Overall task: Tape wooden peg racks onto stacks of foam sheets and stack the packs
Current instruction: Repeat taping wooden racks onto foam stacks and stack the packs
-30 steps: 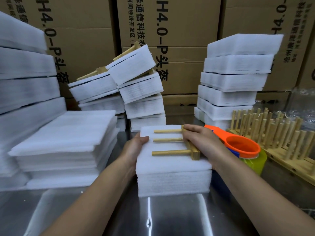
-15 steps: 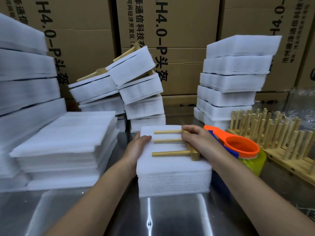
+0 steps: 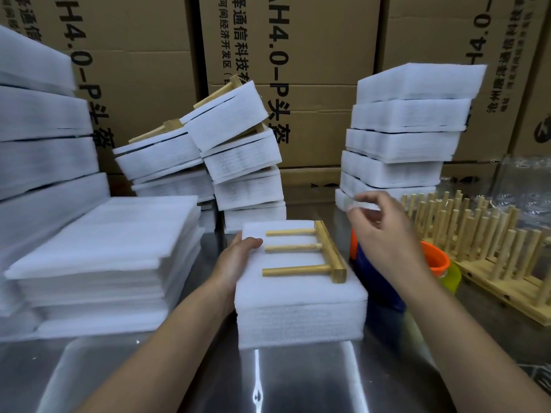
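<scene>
Here, on the shiny surface [image 3: 298,383], a foam stack [image 3: 301,311] sits close by. A wooden peg rack [image 3: 329,251] lies flat on top. The left hand [image 3: 235,260] holds the stack's left side, thumb on top. The right hand [image 3: 384,236] floats just past the rack, fingers bent; I cannot tell if it pinches anything. Behind stand piled packs [image 3: 238,162].

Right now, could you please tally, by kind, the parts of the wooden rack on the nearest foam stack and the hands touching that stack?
Pegs: 3
Crossbar: 1
Hands on the foam stack (left hand): 1
Total: 5
</scene>
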Motion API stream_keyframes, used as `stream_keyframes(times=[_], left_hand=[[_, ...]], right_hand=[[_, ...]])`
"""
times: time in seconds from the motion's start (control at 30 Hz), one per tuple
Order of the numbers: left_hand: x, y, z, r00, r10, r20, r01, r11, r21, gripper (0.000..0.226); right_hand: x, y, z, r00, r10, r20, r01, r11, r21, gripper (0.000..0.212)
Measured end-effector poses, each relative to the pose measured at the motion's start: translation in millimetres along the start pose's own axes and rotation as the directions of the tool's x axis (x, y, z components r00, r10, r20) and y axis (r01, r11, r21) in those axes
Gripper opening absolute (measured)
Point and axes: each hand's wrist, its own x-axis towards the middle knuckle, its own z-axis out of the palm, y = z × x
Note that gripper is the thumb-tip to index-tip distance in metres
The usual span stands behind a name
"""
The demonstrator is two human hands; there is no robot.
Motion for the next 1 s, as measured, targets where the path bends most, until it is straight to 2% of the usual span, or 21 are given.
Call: stream_keyframes(times=[0.03,0.1,0.17,0.23,0.3,0.43,0.53,0.7,0.8,0.87,0.93,1.0], left_hand=[[1.3,-0.9,-0.4,1.0,0.0,0.004,0.0,1.0,0.008,0.019],[5.3,-2.2,-0.5,1.0,0.004,0.01,-0.004,1.0,0.024,0.021],[8.7,-3.0,-0.3,1.0,0.007,0.005,-0.007,0.999,0.038,0.02],[11.4,-3.0,-0.5,1.0,-0.002,0.004,0.002,1.0,0.029,0.026],[12.9,-3.9,-2.2,1.0,-0.024,0.017,0.024,1.0,-0.012,0.033],[11.6,-6.5,-6.1,0.999,-0.042,0.03,0.044,0.996,-0.078,0.036],[9.0,-6.5,-5.5,0.999,-0.043,0.027,0.045,0.995,-0.084,0.036],[6.5,-5.8,-4.7,0.999,-0.045,0.021,0.047,0.995,-0.087,0.035],[7.5,-6.2,-5.4,0.999,-0.05,0.009,0.051,0.995,-0.085,0.035],[7.7,-6.7,-5.9,0.999,-0.051,0.007,0.051,0.995,-0.085,0.034],[7.1,-7.0,-5.7,0.998,-0.056,0.007,0.057,0.995,-0.081,0.033],[6.3,-6.7,-5.8,0.998,-0.058,0.01,0.059,0.995,-0.077,0.032]], right_hand=[[-1.7,2.8,-10.7,0.997,-0.057,-0.056,0.053,0.997,-0.062,0.017],[-6.8,13.1,-31.5,0.995,-0.089,-0.04,0.077,0.969,-0.237,0.019],[-14.0,24.0,-47.7,0.996,0.017,0.082,0.017,0.916,-0.401,0.034],[-22.4,31.6,-56.2,0.967,0.158,0.201,-0.032,0.854,-0.519,0.049],[-29.4,38.9,-58.4,0.946,0.184,0.268,0.014,0.8,-0.599,0.06],[-34.0,46.2,-57.5,0.946,0.042,0.32,0.152,0.818,-0.555,0.068],[-34.7,53.4,-55.4,0.935,-0.065,0.349,0.273,0.76,-0.589,0.058],[-35.9,65.1,-54.5,0.909,-0.209,0.361,0.396,0.704,-0.589,0.041],[-35.6,69.6,-58.5,0.876,-0.192,0.442,0.459,0.61,-0.646,0.035],[-35.5,72.2,-59.3,0.864,-0.159,0.478,0.472,0.587,-0.658,0.04],[-34.9,72.1,-59.2,0.863,-0.141,0.486,0.468,0.587,-0.661,0.043],[-32.5,68.5,-61.0,0.867,-0.14,0.478,0.446,0.647,-0.619,0.042]])
